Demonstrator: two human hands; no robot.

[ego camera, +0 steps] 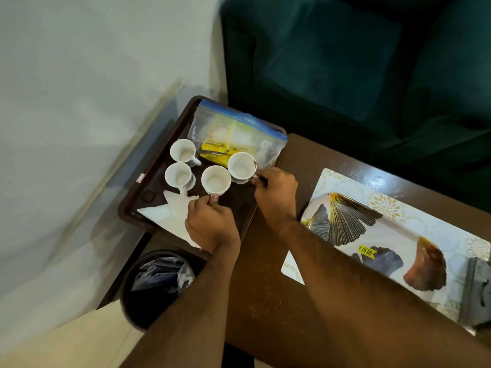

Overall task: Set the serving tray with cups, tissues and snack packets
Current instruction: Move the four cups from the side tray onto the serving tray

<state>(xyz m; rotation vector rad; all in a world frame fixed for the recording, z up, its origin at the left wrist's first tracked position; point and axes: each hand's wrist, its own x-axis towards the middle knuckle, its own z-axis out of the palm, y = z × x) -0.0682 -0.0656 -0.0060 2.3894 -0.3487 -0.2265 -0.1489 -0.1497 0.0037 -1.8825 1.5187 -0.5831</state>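
Here, in the head view, your left hand (212, 224) pinches one white cup's (216, 180) handle and your right hand (276, 192) pinches another cup's (241, 166), both on the brown serving tray (132, 205) beside tissues (172, 211) and a zip bag of snack packets (233, 136). Packed close, the cups could knock together and tip if you slide either.
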